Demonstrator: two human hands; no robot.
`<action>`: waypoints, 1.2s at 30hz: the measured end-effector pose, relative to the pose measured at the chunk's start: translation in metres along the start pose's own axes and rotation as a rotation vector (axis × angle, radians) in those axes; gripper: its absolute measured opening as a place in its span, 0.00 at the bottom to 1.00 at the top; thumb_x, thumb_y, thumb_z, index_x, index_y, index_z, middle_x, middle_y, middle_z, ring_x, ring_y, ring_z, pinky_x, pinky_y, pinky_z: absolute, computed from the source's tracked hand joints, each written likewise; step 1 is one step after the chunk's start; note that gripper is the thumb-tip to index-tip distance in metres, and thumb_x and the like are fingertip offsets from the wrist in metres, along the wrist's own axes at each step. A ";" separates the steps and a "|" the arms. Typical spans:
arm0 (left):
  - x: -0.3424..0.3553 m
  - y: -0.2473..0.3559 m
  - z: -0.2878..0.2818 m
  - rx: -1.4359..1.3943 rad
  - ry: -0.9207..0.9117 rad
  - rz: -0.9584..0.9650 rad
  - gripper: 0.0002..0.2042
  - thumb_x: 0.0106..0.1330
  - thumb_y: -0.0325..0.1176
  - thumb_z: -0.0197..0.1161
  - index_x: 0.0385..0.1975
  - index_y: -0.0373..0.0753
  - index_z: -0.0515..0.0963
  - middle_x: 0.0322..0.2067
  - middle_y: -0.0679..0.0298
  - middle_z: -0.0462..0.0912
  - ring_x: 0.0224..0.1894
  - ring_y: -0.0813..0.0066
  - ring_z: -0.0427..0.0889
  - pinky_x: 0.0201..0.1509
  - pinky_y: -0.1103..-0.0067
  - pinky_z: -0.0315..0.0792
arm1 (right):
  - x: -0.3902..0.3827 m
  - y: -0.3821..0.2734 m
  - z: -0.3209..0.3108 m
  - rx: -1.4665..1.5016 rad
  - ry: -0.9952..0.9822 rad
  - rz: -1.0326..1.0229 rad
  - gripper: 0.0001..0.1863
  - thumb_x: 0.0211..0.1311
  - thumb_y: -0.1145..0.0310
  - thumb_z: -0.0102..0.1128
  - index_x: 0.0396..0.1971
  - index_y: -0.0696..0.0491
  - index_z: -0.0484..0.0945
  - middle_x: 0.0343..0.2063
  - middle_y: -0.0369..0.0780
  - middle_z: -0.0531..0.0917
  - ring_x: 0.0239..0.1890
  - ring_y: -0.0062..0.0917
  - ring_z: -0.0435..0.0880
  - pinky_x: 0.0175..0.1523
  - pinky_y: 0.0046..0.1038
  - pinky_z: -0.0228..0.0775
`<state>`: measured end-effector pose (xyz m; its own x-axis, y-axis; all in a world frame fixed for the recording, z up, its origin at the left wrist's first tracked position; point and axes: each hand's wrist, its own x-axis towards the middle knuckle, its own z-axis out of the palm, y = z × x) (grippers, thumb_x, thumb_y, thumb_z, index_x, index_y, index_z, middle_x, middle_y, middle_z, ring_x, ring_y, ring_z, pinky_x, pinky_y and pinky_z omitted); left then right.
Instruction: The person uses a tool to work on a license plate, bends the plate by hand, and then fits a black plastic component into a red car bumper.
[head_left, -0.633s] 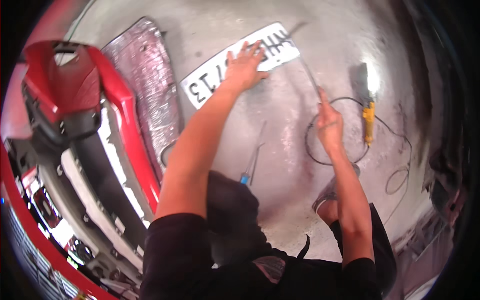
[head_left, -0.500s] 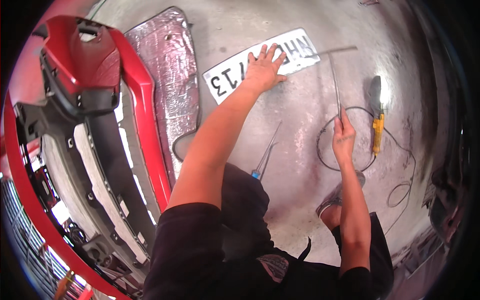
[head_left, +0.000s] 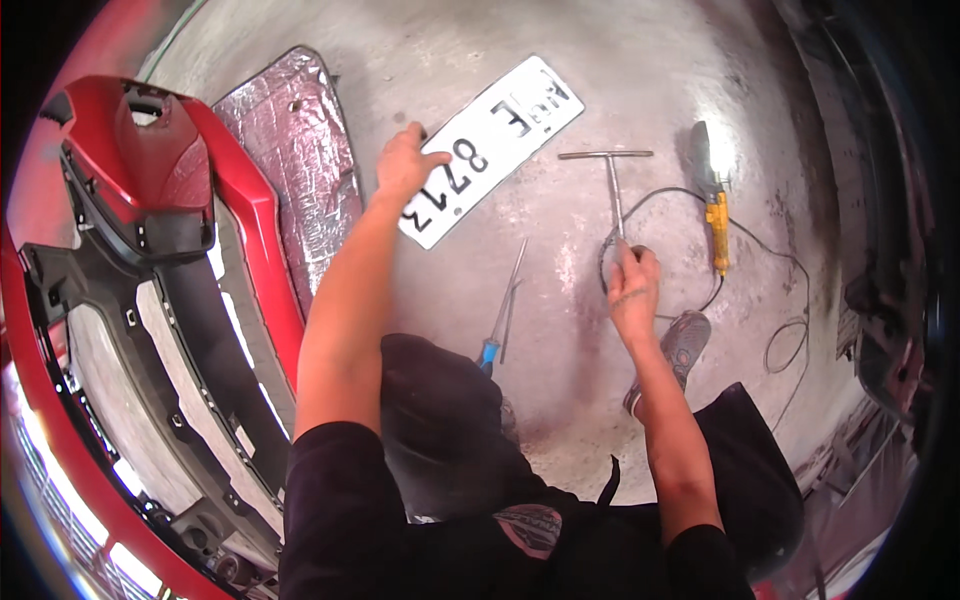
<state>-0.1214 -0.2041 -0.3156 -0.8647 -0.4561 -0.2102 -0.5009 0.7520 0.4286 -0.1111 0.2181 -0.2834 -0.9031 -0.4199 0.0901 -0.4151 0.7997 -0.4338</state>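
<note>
A white licence plate with black characters lies slanted over the concrete floor in front of me. My left hand grips its near-left edge, the thumb over the face and the fingers at the rim. My right hand is closed around the lower shaft of a metal T-handle wrench, whose crossbar points away from me. Between my arms, a screwdriver with a blue handle and long thin shaft rests by my knee.
At left stands a large red and black vehicle bumper, beside a silver foil-faced pad. A lit work lamp with a yellow handle lies to the right, its black cable looping over the floor. My shoe is below the right hand.
My left hand has gone from lying spread on the plate to gripping its edge, and the plate has turned more steeply. The T-handle wrench has shifted left and nearer with my right hand.
</note>
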 end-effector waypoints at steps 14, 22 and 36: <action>-0.084 0.126 -0.095 -0.964 -0.171 -0.242 0.08 0.67 0.30 0.67 0.34 0.30 0.85 0.26 0.63 0.85 0.24 0.78 0.81 0.27 0.80 0.75 | 0.055 -0.185 -0.075 0.612 -0.431 0.122 0.45 0.64 0.59 0.69 0.75 0.62 0.58 0.68 0.58 0.68 0.67 0.46 0.74 0.68 0.39 0.68; -0.125 0.207 -0.080 -1.001 -0.186 -0.012 0.07 0.66 0.25 0.65 0.35 0.26 0.85 0.25 0.60 0.85 0.25 0.77 0.81 0.33 0.77 0.77 | 0.054 -0.150 -0.083 1.334 -0.268 0.505 0.37 0.60 0.78 0.48 0.73 0.65 0.60 0.56 0.50 0.83 0.49 0.36 0.88 0.49 0.38 0.87; -0.100 0.161 -0.075 -1.427 -0.182 -0.098 0.22 0.69 0.20 0.65 0.62 0.25 0.70 0.54 0.52 0.84 0.53 0.67 0.84 0.59 0.74 0.78 | 0.042 -0.100 -0.084 1.516 -0.279 0.486 0.25 0.67 0.75 0.55 0.64 0.63 0.72 0.47 0.43 0.86 0.43 0.24 0.86 0.44 0.28 0.81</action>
<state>-0.1124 -0.0732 -0.1602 -0.8770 -0.3293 -0.3499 -0.1871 -0.4368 0.8799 -0.1169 0.1567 -0.1615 -0.7924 -0.4630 -0.3971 0.5276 -0.1933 -0.8272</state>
